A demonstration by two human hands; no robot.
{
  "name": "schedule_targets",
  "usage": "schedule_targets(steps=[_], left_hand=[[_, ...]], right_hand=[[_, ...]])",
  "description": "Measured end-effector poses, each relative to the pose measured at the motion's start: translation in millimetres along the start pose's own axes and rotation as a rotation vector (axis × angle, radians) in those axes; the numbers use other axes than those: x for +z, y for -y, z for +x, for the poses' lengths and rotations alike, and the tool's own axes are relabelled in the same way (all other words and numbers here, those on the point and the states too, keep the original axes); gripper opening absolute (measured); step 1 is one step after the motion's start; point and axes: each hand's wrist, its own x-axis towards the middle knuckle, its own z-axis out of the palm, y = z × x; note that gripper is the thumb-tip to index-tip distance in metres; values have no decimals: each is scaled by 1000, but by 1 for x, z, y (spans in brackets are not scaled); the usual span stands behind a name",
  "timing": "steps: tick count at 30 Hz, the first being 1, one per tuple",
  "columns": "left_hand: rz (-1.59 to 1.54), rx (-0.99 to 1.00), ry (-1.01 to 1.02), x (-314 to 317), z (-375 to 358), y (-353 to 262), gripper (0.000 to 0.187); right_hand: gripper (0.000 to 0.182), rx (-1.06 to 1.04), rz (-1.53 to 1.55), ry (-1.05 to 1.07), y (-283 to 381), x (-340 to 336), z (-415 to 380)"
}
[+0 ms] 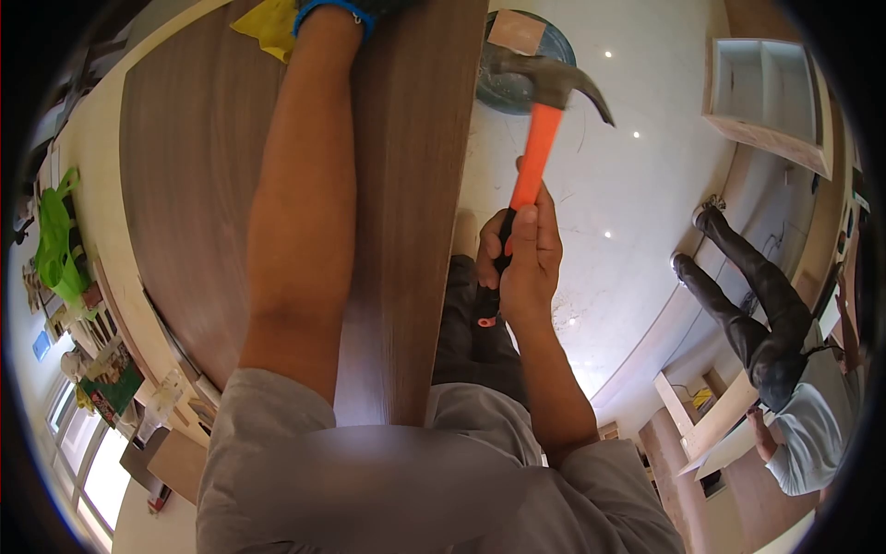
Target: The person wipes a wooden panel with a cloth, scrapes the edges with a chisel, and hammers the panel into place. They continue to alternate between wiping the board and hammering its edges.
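Note:
A hammer (537, 148) with an orange and black handle is in my right hand (528, 268), whose fingers wrap round the grip. Its dark claw head points up, beyond the edge of a brown wood-grain panel (203, 185). My left arm stretches over this panel to the top of the view. There my left hand (367, 7) shows only in part, in a dark glove with a blue cuff; its fingers are cut off by the frame edge. Something yellow (269, 28), perhaps cloth, lies beside it on the panel.
A dark round tub (531, 78) with a tan piece on it stands on the pale floor (609, 231). At the right are a person (780, 351) and an open wooden cabinet box (766, 92). A green bag (57, 245) and assorted items are at the left.

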Motion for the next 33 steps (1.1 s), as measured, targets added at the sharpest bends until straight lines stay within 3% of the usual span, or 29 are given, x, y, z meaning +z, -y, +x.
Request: schedule_targets(steps=[3, 17, 21, 24, 27, 30, 33], left_hand=[[-22, -10, -1, -2, 0, 1, 54], [-37, -27, 24, -5, -2, -2, 54], [-16, -16, 38, -3, -1, 0, 55], [-12, -8, 43, -4, 0, -3, 55], [-24, 23, -1, -4, -3, -1, 55], [-27, 34, -6, -5, -6, -2, 55], [-2, -10, 38, -3, 1, -1, 55]], right_hand=[[49, 4, 91, -26, 2, 7, 0], [48, 7, -35, 6, 24, 14, 38], [47, -41, 131, -98, 25, 17, 46], [47, 14, -45, 20, 32, 6, 51], [46, -30, 126, -102, 32, 12, 56], [43, 0, 44, 22, 37, 10, 60], [43, -58, 136, -73, 37, 13, 62]])
